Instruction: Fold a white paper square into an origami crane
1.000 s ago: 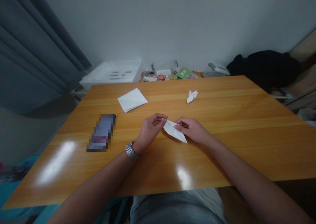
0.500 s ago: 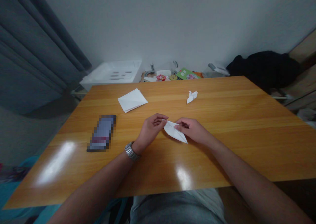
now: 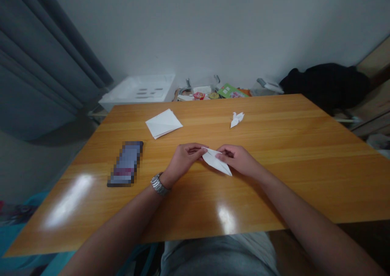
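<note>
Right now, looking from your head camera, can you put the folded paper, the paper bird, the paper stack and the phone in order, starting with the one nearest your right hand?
Nearest to farthest from the right hand:
1. folded paper: touching the hand, to its left
2. paper bird: straight ahead of the hand
3. paper stack: ahead and to the left
4. phone: far over on the left

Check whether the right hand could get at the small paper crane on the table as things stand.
Probably yes: the paper crane lies ahead of the right hand with nothing between them, though that hand is pinching the folded paper and would likely have to let go first.
</note>
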Demonstrator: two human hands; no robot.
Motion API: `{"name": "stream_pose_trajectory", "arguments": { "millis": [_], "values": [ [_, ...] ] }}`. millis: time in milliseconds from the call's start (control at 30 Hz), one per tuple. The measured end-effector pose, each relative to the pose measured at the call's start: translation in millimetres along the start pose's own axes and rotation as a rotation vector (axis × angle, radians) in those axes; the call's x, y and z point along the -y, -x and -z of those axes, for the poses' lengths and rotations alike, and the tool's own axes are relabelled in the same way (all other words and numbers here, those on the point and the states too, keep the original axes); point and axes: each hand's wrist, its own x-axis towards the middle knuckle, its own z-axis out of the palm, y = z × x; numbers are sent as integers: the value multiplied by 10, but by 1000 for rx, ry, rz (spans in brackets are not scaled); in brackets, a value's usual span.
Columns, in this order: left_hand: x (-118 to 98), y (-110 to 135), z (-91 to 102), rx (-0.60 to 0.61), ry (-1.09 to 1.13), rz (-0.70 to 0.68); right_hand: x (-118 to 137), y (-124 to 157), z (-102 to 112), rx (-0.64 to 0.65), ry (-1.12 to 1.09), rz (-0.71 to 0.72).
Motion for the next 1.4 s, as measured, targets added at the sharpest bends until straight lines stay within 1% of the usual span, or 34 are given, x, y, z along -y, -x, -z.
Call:
{"name": "stream_pose_trajectory", "arguments": {
  "millis": [167, 433, 700, 800, 900, 1033, 1167, 1300, 1400],
  "values": [
    [47, -35, 40, 37, 48, 19, -32, 1, 8, 13, -14, 1],
    [22, -21, 15, 17, 91, 57, -58, -4, 7, 5, -15, 0],
    [84, -13, 0, 28, 175, 69, -44, -8, 22, -13, 10, 10],
    [93, -17, 1, 24, 132, 40, -36, -3, 25, -20, 35, 20],
    [87, -18, 7, 23, 52, -18, -24, 1, 26, -27, 87, 20],
    [37, 12, 0, 55, -116, -82, 11, 4, 28, -44, 187, 5],
    [-21, 54, -36, 106, -307, -94, 53, 12, 22, -8, 221, 7],
    [-15, 54, -58, 100, -316, -66, 54, 19, 10, 15, 225, 5],
    [5, 42, -53, 89, -288, -51, 41, 13, 4, 2, 186, -13]
  ]
}}
